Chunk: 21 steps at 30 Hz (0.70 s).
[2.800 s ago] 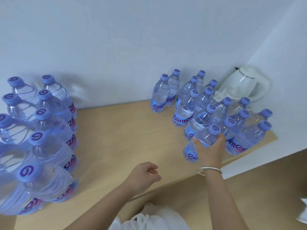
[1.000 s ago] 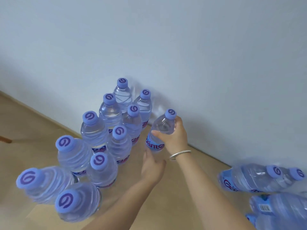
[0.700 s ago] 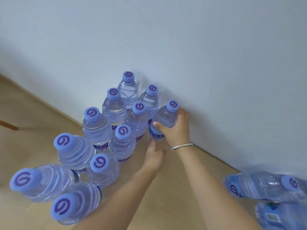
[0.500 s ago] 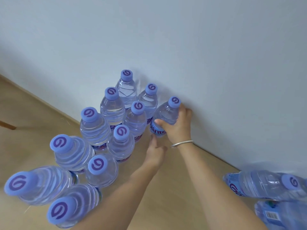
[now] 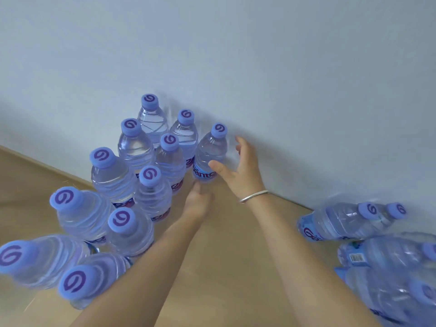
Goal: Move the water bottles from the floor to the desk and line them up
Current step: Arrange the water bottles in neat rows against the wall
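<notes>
Head: bottle [image 5: 210, 154] label partly legible "ante"; caps [image 5: 148, 175] swirl-marked

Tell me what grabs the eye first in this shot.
A cluster of upright water bottles with purple caps fills the desk from the near left edge back to the wall. The right hand, fingers spread, sits beside the last bottle by the wall; the left hand touches its base.

Bare forearms; a thin silver bangle [image 5: 253, 196] circles the right wrist.

Clear glossy plastic bottles [image 5: 210, 154] are standing on a smooth, matt, wood-look desk [image 5: 236, 244]; a shiny metal bangle [image 5: 253, 196] is circling the wrist.
</notes>
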Tool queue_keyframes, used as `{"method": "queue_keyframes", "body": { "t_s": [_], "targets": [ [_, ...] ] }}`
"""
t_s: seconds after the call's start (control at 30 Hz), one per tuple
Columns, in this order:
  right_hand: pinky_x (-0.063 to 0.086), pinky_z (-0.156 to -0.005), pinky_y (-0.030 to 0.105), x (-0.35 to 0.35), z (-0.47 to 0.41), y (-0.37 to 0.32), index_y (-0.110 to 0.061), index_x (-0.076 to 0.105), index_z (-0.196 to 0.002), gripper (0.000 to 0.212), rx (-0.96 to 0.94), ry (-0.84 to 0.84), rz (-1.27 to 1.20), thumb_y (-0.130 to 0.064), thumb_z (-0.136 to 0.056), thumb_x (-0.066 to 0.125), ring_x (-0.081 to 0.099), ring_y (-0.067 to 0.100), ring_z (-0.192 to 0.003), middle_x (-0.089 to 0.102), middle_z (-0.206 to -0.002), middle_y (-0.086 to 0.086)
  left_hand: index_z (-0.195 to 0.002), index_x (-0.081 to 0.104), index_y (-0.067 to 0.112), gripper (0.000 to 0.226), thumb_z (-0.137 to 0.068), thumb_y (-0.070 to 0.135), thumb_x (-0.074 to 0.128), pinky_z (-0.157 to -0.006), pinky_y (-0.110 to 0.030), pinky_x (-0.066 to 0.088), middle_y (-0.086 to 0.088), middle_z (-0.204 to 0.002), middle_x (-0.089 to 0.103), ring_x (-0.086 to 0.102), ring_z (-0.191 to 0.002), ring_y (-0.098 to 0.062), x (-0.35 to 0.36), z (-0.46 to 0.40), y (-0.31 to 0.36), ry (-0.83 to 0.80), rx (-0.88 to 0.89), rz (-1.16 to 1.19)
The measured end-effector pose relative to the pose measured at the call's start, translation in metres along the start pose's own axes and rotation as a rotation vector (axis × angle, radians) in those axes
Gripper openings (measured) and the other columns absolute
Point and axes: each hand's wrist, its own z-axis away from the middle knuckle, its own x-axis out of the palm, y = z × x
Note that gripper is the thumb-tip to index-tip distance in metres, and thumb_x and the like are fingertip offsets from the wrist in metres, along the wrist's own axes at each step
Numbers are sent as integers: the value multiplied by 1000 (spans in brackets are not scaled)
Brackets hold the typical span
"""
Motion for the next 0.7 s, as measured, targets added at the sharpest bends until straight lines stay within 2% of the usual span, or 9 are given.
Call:
{"method": "queue_keyframes", "body": {
  "t_s": [0.1,0.17,0.23,0.27,0.33,0.37,0.47,0.63,0.7],
  "targets": [
    [41,-99,41,-55,48,22,-1,49,-124,66,8,422,-12,-37,-73,69,49,26,-113,44,-116,-3,-148,25,17,65,-89,5,49,-66,-19,41,0,-112,49,53,-87,-16,2,26,-7,-16,2,-144],
    [39,-98,42,-93,79,44,0,50,-120,60,50,704,73,-34,-72,61,46,27,-111,46,-114,2,-149,22,19,67,-90,11,51,-79,-21,40,-2,-122,52,53,-98,-13,6,47,-18,-65,-31,-229],
    [33,-98,41,-125,99,66,2,48,-120,61,160,859,182,-28,-70,65,38,27,-112,49,-115,14,-149,22,17,67,-89,11,53,-101,-27,36,-5,-144,39,44,-122,-14,13,61,-32,-126,-50,-281],
    [31,-99,42,-136,105,75,3,46,-121,62,236,906,221,-22,-69,70,36,28,-114,47,-118,19,-149,22,15,67,-89,11,53,-103,-27,33,-4,-148,33,42,-126,-13,16,66,-39,-165,-49,-317],
    [29,-102,42,-149,109,87,2,43,-125,70,380,916,205,-14,-68,78,35,35,-121,43,-125,20,-148,25,12,66,-89,10,54,-92,-22,35,0,-141,38,50,-109,-8,23,74,-46,-211,-20,-378],
    [31,-102,40,-151,108,93,-1,43,-125,70,426,866,143,-15,-67,80,39,33,-121,44,-124,14,-147,27,11,65,-88,10,55,-90,-21,35,-3,-142,38,50,-110,-9,26,77,-48,-217,-3,-402],
    [41,-94,34,-151,102,103,-10,47,-116,57,511,694,15,-17,-69,79,50,23,-110,49,-112,0,-144,33,9,62,-87,9,57,-107,-27,31,-7,-149,34,34,-135,-19,30,83,-50,-233,43,-460],
    [38,-75,31,-144,98,85,-5,50,-103,50,532,671,191,-23,-67,80,54,32,-98,54,-110,14,-143,33,9,66,-85,13,63,-108,-25,27,-6,-148,36,34,-136,-19,21,87,-47,-271,123,-567],
    [36,-71,30,-138,100,67,-5,49,-102,50,498,637,169,-23,-66,80,53,29,-91,52,-105,11,-145,31,11,71,-83,15,67,-106,-22,27,-5,-148,36,34,-135,-17,17,90,-43,-290,184,-607]
  ]
}}
